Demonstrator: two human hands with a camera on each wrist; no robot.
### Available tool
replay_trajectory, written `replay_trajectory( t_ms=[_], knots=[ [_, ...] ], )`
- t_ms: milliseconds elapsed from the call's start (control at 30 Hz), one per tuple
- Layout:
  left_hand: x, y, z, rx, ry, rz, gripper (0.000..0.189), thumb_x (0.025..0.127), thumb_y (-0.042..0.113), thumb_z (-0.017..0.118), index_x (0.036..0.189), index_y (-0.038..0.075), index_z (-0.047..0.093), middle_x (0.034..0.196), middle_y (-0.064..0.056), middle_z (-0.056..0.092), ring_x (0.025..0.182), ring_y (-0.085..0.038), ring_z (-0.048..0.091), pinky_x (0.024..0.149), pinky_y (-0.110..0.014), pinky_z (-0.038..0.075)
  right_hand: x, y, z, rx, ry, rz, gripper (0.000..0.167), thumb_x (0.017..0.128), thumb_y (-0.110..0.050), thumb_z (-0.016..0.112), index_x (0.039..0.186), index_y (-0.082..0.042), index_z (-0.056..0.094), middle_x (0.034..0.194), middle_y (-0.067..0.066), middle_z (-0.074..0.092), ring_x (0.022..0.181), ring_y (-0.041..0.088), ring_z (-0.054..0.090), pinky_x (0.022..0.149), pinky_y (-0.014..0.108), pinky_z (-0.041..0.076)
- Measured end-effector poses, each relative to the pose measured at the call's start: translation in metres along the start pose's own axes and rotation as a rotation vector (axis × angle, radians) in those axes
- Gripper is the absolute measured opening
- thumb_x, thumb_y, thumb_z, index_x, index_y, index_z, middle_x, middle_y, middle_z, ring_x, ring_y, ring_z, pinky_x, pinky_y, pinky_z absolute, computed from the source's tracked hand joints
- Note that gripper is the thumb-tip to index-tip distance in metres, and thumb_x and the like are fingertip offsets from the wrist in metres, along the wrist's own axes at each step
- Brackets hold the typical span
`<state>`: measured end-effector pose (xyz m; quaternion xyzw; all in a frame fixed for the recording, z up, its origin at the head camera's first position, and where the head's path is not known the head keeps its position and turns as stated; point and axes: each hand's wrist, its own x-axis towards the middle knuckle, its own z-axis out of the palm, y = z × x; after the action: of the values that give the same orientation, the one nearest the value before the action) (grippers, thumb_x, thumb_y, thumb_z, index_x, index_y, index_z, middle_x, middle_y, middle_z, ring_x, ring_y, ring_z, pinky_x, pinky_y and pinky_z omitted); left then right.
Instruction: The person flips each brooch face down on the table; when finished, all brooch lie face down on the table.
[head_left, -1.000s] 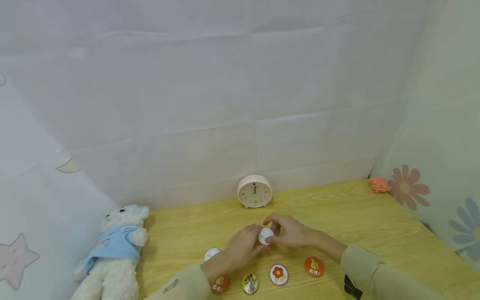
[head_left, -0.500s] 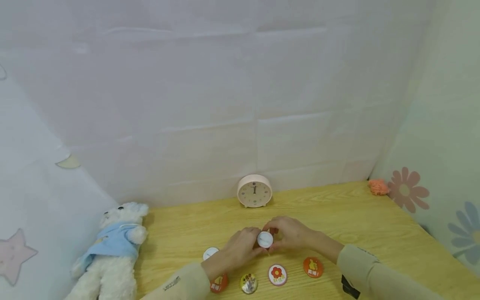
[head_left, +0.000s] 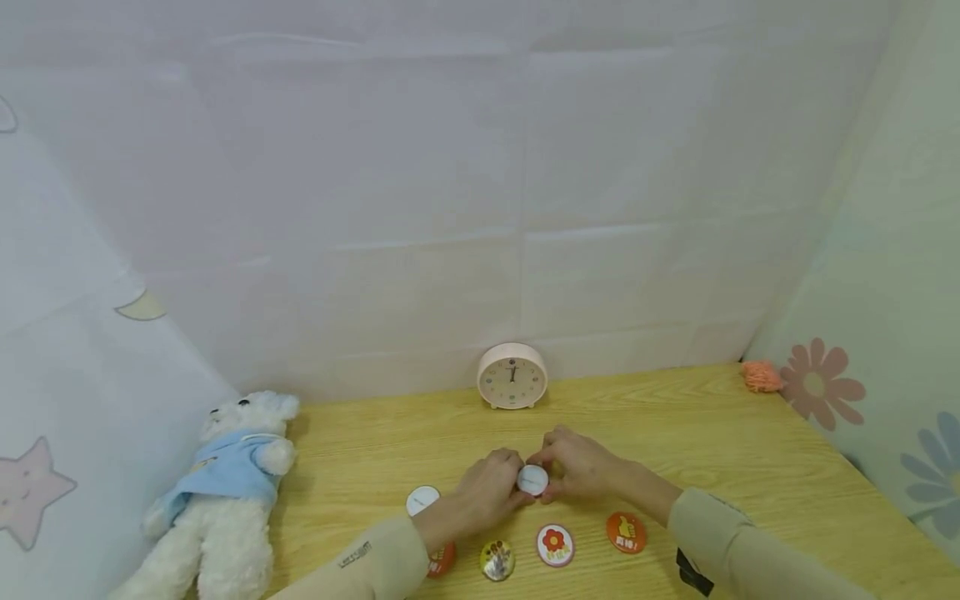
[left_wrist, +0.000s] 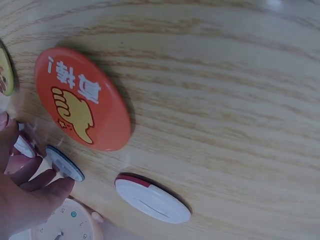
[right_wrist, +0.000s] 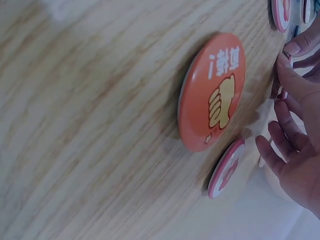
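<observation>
Between both hands in the head view is a round pin badge [head_left: 532, 480], its white back turned up. My left hand [head_left: 483, 493] grips its left edge and my right hand [head_left: 583, 467] pinches its right edge. In the left wrist view, fingertips of the left hand lie against a grey-blue rimmed badge [left_wrist: 65, 164] on the table. Beneath the right fingers, a pink-rimmed badge [right_wrist: 227, 170] lies in the right wrist view. The held badge's front is hidden.
Nearer the person lie a red thumbs-up badge [head_left: 626, 532], a flower badge [head_left: 555, 545], a yellow badge [head_left: 498, 560] and another red badge [left_wrist: 82, 100]. A white-backed badge [head_left: 422, 500] lies left. Behind stand a clock [head_left: 513, 377] and a plush bear [head_left: 225, 492]; orange yarn [head_left: 761, 377] sits far right.
The right thumb has moved from the badge's white back to its edge. The line across that back has turned, and the badge sits slightly lower between the hands.
</observation>
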<state>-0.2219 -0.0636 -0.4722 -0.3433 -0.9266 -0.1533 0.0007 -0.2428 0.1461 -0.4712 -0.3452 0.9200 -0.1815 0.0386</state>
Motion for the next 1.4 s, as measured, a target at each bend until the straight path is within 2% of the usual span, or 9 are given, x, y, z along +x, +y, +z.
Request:
replay_trajectory(
  t_ms=[300, 433, 567, 800, 900, 1067, 1167, 1267, 1400],
  knots=[
    [0.0, -0.003, 0.004, -0.013, 0.022, 0.009, 0.026, 0.089, 0.027, 0.073, 0.098, 0.005, 0.063, 0.087, 0.002, 0.056, 0.079, -0.008, 0.055, 0.068, -0.024, 0.052, 0.001, 0.002, 0.002, -0.03, -0.01, -0.018, 0.049, 0.078, -0.047, 0.077, 0.118, -0.019, 0.072, 0.091, -0.01, 0.057, 0.086, 0.006, 0.045, 0.074, 0.023, 0.044],
    [0.0, -0.003, 0.004, -0.023, 0.03, -0.003, 0.022, 0.088, 0.024, 0.073, 0.095, 0.005, 0.063, 0.086, 0.002, 0.055, 0.078, -0.009, 0.054, 0.067, -0.026, 0.052, 0.002, 0.002, 0.004, -0.05, 0.007, -0.024, 0.048, 0.078, -0.046, 0.078, 0.116, -0.018, 0.072, 0.092, -0.009, 0.058, 0.088, 0.006, 0.048, 0.088, 0.034, 0.049],
    [0.001, -0.003, 0.004, -0.03, 0.017, -0.011, 0.021, 0.087, 0.021, 0.074, 0.096, 0.005, 0.063, 0.089, 0.001, 0.056, 0.081, -0.009, 0.054, 0.069, -0.026, 0.052, 0.001, 0.004, 0.005, -0.074, 0.022, -0.016, 0.047, 0.077, -0.045, 0.079, 0.113, -0.016, 0.072, 0.093, -0.009, 0.059, 0.091, 0.006, 0.05, 0.103, 0.043, 0.042],
    [0.001, -0.002, 0.004, -0.015, 0.05, 0.003, 0.039, 0.084, 0.019, 0.074, 0.115, -0.001, 0.062, 0.111, -0.014, 0.063, 0.102, -0.026, 0.063, 0.086, -0.035, 0.055, -0.008, 0.005, -0.001, -0.101, 0.024, 0.03, 0.05, 0.08, -0.045, 0.077, 0.115, -0.009, 0.069, 0.105, -0.001, 0.065, 0.097, 0.014, 0.058, 0.086, 0.033, 0.052],
    [0.006, -0.002, 0.004, -0.006, 0.061, 0.021, 0.046, 0.086, 0.023, 0.073, 0.122, 0.0, 0.059, 0.119, -0.015, 0.062, 0.11, -0.028, 0.061, 0.091, -0.036, 0.053, -0.014, 0.008, -0.009, -0.107, 0.036, 0.035, 0.049, 0.081, -0.039, 0.077, 0.115, -0.005, 0.068, 0.112, 0.005, 0.068, 0.104, 0.021, 0.062, 0.091, 0.038, 0.052],
    [0.016, 0.009, 0.001, -0.013, 0.007, 0.014, 0.05, 0.09, 0.03, 0.069, 0.128, 0.0, 0.057, 0.125, -0.015, 0.06, 0.115, -0.027, 0.059, 0.092, -0.036, 0.052, -0.026, 0.013, -0.021, -0.098, 0.052, 0.032, 0.047, 0.082, -0.033, 0.078, 0.114, -0.001, 0.068, 0.114, 0.01, 0.068, 0.107, 0.026, 0.063, 0.091, 0.041, 0.052],
    [0.021, 0.015, 0.002, 0.014, -0.029, 0.013, 0.054, 0.091, 0.036, 0.067, 0.129, -0.002, 0.056, 0.128, -0.016, 0.058, 0.12, -0.028, 0.056, 0.095, -0.037, 0.051, -0.031, 0.016, -0.023, -0.111, 0.053, 0.028, 0.047, 0.082, -0.032, 0.079, 0.114, 0.001, 0.068, 0.113, 0.011, 0.068, 0.106, 0.027, 0.063, 0.091, 0.042, 0.052],
    [0.026, 0.018, 0.008, 0.046, -0.063, 0.013, 0.06, 0.093, 0.043, 0.064, 0.132, -0.002, 0.054, 0.134, -0.018, 0.055, 0.127, -0.03, 0.05, 0.103, -0.04, 0.045, -0.035, 0.023, -0.022, -0.135, 0.044, 0.006, 0.044, 0.082, -0.03, 0.079, 0.111, 0.001, 0.068, 0.108, 0.01, 0.069, 0.099, 0.024, 0.065, 0.088, 0.041, 0.053],
    [0.03, 0.02, 0.012, 0.07, -0.097, 0.006, 0.065, 0.094, 0.047, 0.061, 0.136, -0.001, 0.05, 0.142, -0.02, 0.048, 0.135, -0.033, 0.042, 0.109, -0.042, 0.038, -0.038, 0.031, -0.02, -0.147, 0.041, -0.026, 0.031, 0.081, -0.028, 0.079, 0.097, -0.005, 0.067, 0.089, 0.003, 0.067, 0.077, 0.013, 0.058, 0.072, 0.034, 0.053]
  ],
)
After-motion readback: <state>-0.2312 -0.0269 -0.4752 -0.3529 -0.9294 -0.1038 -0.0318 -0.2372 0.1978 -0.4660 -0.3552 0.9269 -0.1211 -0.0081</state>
